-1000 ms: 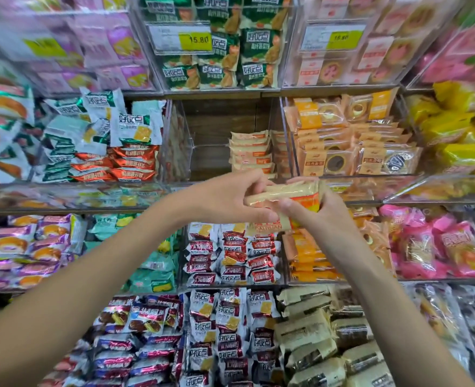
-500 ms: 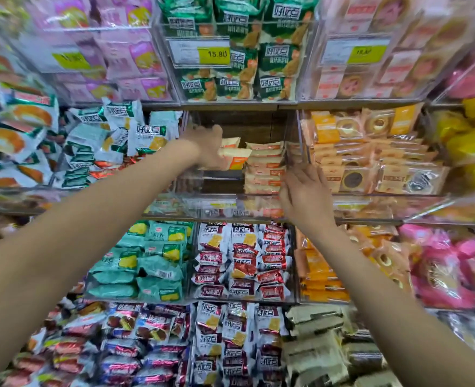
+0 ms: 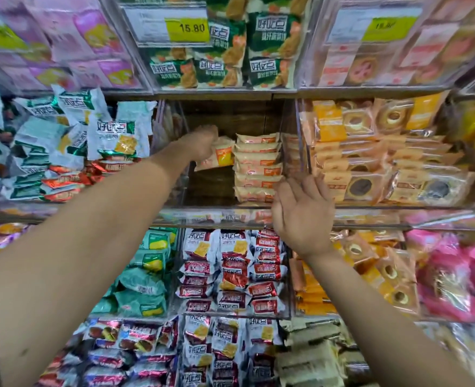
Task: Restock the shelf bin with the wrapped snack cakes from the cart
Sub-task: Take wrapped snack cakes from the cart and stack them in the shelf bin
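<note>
At centre frame sits the clear shelf bin, its left half bare down to the wooden back. Against its right wall, at about 3 o'clock inside it, lies a stack of wrapped snack cakes. At 9 o'clock of that stack the left hand reaches into the bin, fingers grasping one more snack cake, tilted. At 5 o'clock of the stack the right hand hovers at the bin's front lip, fingers released and spread.
</note>
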